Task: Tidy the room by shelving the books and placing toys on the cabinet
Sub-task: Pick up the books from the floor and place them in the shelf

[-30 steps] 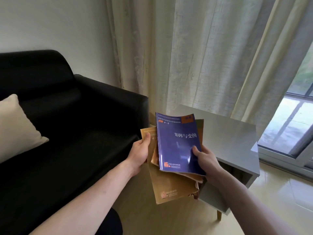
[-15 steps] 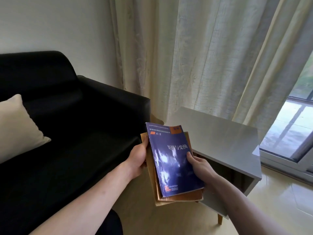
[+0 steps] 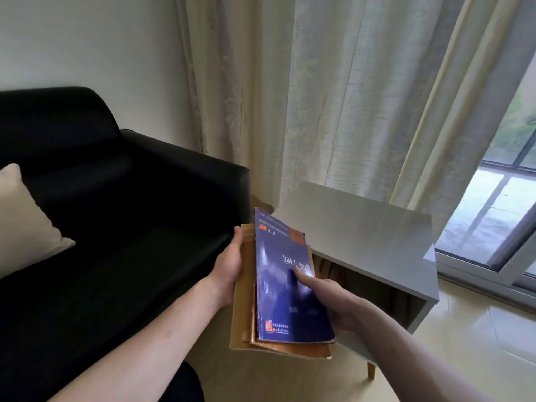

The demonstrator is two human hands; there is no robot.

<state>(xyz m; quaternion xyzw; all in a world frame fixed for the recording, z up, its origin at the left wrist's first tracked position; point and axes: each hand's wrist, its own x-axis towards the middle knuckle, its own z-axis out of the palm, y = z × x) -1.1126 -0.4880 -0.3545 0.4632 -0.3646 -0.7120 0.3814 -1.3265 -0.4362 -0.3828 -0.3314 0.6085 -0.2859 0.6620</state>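
Beside the black sofa (image 3: 116,227) and grey cabinet (image 3: 362,227), both hands' fingers (image 3: 303,278) hold stacked books (image 3: 278,285).

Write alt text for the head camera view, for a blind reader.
Two hands, left hand and right hand, grip a stack of books, blue one on top, before a grey cabinet. Black sofa left, curtains behind.

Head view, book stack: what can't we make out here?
- Blue book: title blurred by motion and glare.
- Brown books beneath: covers hidden by the blue one, count unclear.
- Right hand fingers: under the stack, hidden.
- Grey cabinet interior: dark, partly blocked by books.
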